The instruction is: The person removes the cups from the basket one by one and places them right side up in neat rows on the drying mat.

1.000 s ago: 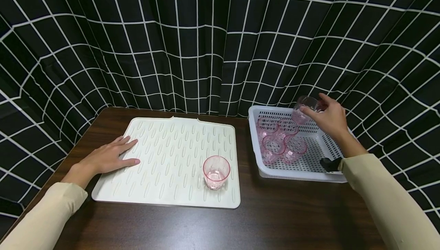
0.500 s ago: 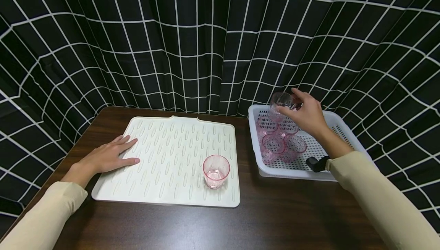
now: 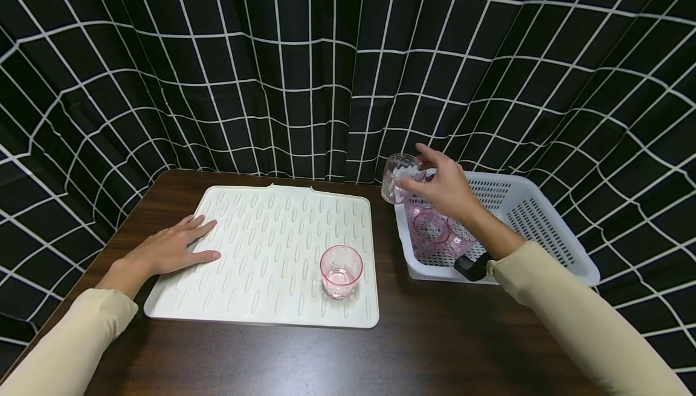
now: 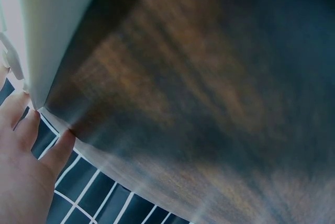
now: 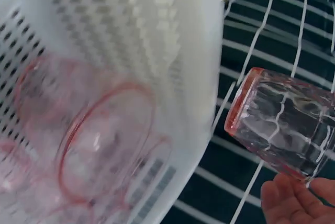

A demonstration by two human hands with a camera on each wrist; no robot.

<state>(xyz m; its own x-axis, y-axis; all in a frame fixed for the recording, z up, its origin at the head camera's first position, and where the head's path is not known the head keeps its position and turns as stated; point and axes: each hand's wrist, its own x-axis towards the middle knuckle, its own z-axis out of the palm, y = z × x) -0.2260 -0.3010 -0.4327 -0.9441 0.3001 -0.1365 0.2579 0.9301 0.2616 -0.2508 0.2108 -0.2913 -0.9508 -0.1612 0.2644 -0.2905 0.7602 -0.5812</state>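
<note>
My right hand (image 3: 443,185) pinches a clear pink-rimmed drinking glass (image 3: 400,178) between thumb and fingers, above the back left corner of the white basket (image 3: 554,230). In the right wrist view the held glass (image 5: 285,122) shows its pink rim, with fingertips at its other end. Several similar glasses (image 3: 432,228) stand together in the left part of the basket, partly hidden by my right hand and arm. On the white ribbed mat (image 3: 261,251), one pink-rimmed glass (image 3: 341,272) stands upright near the right edge. My left hand (image 3: 171,246) rests, fingers spread, on the mat's left edge.
Both mat and basket sit on a dark wooden table (image 3: 261,360). A black curtain with white grid lines (image 3: 244,69) hangs behind and at the sides. A black strap piece (image 3: 472,267) sits at my right wrist, over the basket's front rim.
My right hand has carried the held glass leftward, from over the back middle of the basket to its back left corner. My left hand and the glass on the mat stay in place.
</note>
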